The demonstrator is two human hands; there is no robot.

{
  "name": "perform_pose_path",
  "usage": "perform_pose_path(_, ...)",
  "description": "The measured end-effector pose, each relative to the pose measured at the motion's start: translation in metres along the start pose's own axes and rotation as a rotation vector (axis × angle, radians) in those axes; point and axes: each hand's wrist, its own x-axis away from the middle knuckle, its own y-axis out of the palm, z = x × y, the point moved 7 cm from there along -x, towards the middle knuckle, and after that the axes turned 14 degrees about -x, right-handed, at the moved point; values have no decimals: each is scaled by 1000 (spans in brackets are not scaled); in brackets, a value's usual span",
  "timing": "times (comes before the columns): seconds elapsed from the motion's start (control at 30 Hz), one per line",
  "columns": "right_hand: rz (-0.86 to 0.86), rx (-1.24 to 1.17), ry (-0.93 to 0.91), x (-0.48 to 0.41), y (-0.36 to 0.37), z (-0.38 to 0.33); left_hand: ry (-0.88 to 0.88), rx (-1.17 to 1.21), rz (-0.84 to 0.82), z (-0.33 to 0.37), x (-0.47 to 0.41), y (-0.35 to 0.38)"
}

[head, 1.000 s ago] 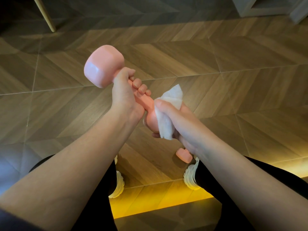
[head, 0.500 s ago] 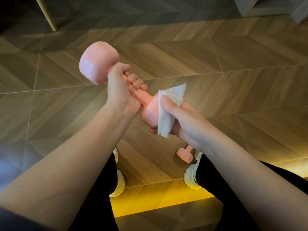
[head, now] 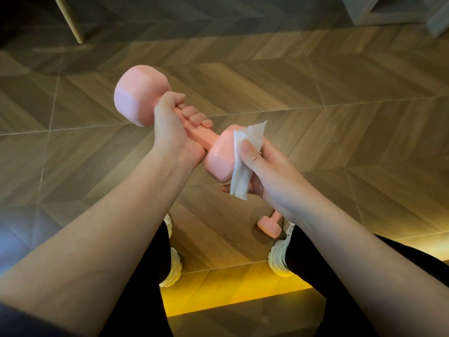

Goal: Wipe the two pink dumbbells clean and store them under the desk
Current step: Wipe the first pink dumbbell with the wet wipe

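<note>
A pink dumbbell is held up in the air over the floor. My left hand grips its handle, fingers curled round the bar. My right hand holds a white wipe with the thumb pressing it against the near head of that dumbbell. The second pink dumbbell lies on the floor beside my right shoe, mostly hidden behind my right wrist.
Wooden chevron floor all around. A pale furniture leg stands at the top left and a grey furniture base at the top right. My white shoes and black-clad legs are below. A yellow light strip glows near my feet.
The dumbbell's far head has dropped a little. The wipe and my right hand have slid round the near head toward its right side, exposing more of that head.
</note>
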Motion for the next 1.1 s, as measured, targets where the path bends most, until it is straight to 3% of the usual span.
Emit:
perform_pose_path(0.27,15,255,-92,5,6,-6,0,-4,10,-2,1,-2)
perform_pose_path(0.6,109,-281,108,0,0,7,51,-9,27,-1,5,2)
perform_pose_path(0.83,58,-34,-12,-1,-3,-2,53,-59,143,-4,7,-8)
perform_pose_path(1.1,85,-118,141,-2,-1,13,72,-147,49,-6,10,2)
